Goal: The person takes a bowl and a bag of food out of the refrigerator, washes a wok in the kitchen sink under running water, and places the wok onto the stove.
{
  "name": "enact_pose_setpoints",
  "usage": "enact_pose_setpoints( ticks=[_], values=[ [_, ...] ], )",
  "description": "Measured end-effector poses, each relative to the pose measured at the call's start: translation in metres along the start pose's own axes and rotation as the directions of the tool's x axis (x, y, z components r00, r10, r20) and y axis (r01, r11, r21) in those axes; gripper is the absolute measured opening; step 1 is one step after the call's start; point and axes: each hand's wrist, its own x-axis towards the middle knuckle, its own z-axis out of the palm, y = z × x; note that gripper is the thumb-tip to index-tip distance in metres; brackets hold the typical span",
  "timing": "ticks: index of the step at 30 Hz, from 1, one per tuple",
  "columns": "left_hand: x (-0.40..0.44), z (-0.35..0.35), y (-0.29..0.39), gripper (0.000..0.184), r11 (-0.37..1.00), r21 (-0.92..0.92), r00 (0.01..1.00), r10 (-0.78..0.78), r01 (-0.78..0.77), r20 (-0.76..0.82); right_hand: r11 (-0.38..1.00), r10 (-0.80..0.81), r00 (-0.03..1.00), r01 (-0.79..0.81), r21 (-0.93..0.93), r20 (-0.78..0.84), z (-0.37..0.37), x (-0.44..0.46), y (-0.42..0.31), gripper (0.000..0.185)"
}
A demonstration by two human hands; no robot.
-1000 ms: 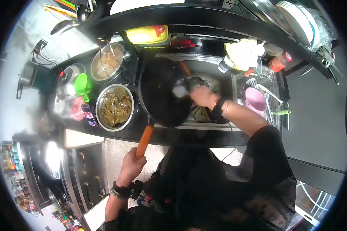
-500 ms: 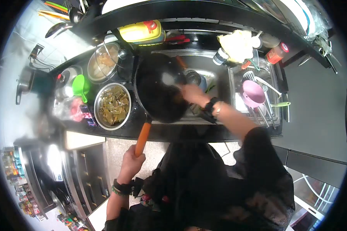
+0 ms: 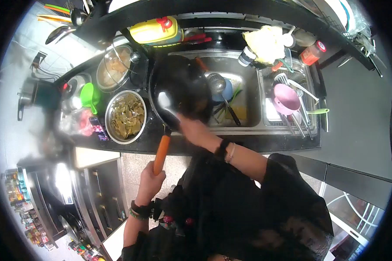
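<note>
A large black wok [image 3: 178,80] is tilted over the left part of the steel sink [image 3: 248,80]. Its orange handle [image 3: 161,150] points toward me, and my left hand [image 3: 151,182] is wrapped round it. Against the wok's near side rests my right hand [image 3: 197,132], its fingers smeared by motion; whether they hold anything I cannot make out. In the sink, right of the wok, lie a metal ladle [image 3: 216,82] and a blue bowl [image 3: 225,90].
A steel bowl [image 3: 109,128] of green-brown pieces [image 3: 127,116] stands left of the wok, with a glass-lidded pot [image 3: 101,74] behind it. A green scoop [image 3: 89,96] is farther left. Right of the sink, a drying rack holds a pink pot [image 3: 286,99] and utensils.
My right hand has swept left and toward me along the wok, uncovering the ladle and more of the sink. My left hand keeps its grip on the handle.
</note>
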Motion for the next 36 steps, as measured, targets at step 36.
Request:
enact_pose_setpoints(
  ticks=[36],
  values=[
    [0.001,-0.025,0.021,0.032,0.998,0.064,1.0,-0.002,0.002,0.0,0.996,-0.078,0.975,0.083,-0.016,0.209,-0.031,-0.052,0.038,0.044]
  ],
)
